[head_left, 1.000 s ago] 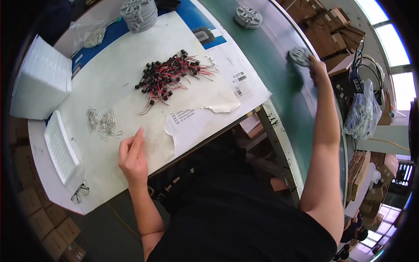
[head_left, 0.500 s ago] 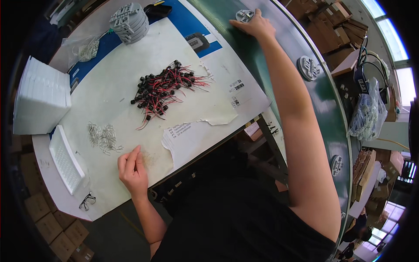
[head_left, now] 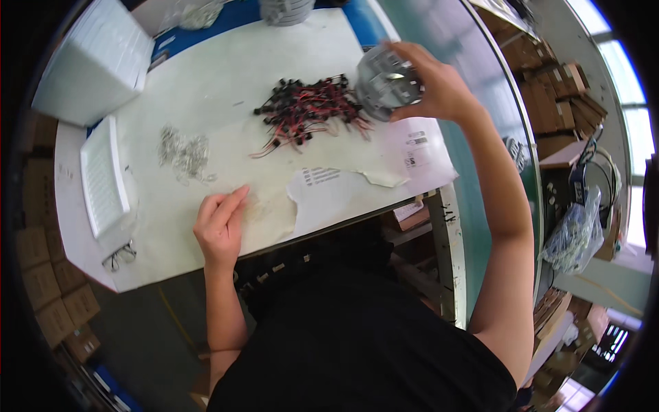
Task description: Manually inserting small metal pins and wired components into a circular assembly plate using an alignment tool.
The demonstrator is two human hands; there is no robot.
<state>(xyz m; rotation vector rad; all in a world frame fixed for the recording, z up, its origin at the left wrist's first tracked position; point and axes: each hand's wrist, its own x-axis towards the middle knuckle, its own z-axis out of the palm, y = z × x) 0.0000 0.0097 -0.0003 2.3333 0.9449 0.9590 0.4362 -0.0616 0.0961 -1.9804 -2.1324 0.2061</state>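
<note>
My right hand grips a grey round plastic housing by its edge, fingers and thumb apart around it. The housing is tilted and blurred by motion, over the table's right side. Just left of it lies a pile of small black cylindrical parts with red and black wires. My left hand rests near the table's front edge, its fingers curled and pressed together; whatever is between them, if anything, is too small to see. Beyond that hand lies a heap of small clear or silvery pieces.
A white tray and eyeglasses lie at the left, below a tall white stack. More grey housings are stacked at the back. Torn paper lies near the front edge. A green conveyor with another housing runs along the right.
My right hand has taken the grey housing off the conveyor and brought it left and nearer, over the table. My left hand keeps its curled shape near the front edge. The view has shifted.
</note>
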